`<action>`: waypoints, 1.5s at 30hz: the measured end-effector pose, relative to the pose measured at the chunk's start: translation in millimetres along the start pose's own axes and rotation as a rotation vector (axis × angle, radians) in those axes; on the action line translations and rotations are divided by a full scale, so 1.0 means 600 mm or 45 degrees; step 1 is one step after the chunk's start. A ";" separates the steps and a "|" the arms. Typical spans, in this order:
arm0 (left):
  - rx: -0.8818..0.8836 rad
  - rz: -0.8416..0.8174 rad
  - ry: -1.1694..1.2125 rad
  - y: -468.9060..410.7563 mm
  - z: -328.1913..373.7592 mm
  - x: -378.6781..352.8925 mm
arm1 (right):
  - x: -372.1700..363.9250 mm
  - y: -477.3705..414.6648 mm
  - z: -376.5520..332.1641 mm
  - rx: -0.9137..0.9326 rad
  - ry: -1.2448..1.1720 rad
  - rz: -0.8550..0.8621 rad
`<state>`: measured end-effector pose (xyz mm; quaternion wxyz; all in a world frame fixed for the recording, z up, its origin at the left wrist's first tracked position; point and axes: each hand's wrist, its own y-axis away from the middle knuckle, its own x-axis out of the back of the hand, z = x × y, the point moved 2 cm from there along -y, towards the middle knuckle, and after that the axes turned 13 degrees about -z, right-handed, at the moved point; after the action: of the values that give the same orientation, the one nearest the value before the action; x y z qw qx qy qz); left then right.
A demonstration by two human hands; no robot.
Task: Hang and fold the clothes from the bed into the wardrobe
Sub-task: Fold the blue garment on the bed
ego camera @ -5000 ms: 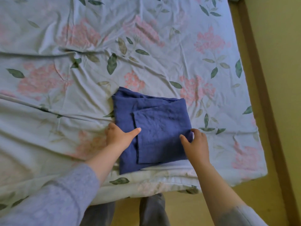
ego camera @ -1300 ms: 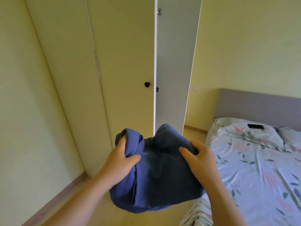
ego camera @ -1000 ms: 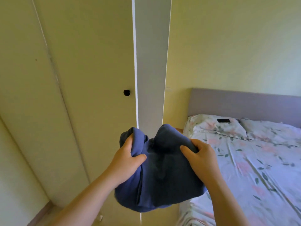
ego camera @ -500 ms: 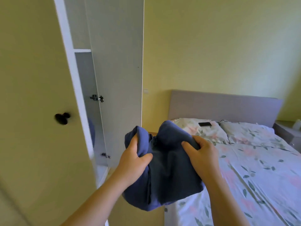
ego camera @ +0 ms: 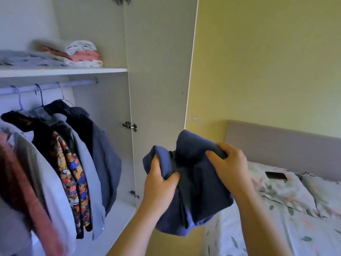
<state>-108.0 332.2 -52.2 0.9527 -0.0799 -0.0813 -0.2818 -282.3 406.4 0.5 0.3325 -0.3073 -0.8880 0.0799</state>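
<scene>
left hand (ego camera: 160,183) and right hand (ego camera: 228,164) gripping folded blue garment (ego camera: 193,183), open wardrobe (ego camera: 158,71)

Both bare forearms reach up and forward, side by side. The left hand (ego camera: 159,185) grips the cloth (ego camera: 197,183) at its left side, thumb across the front. The right hand (ego camera: 229,168) clutches its upper right edge, fingers curled.

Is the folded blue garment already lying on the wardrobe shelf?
No, the left hand and the right hand grip the blue garment in the air, apart from the shelf.
</scene>
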 end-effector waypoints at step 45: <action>-0.270 0.944 -0.679 -0.502 0.306 0.802 | -0.483 -0.843 -0.585 1.141 -0.513 -0.461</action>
<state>104.6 -133.0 254.9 0.9215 -0.2702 -0.2599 0.1013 -136.3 -192.9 287.5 0.2623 0.0450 -0.8521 0.4506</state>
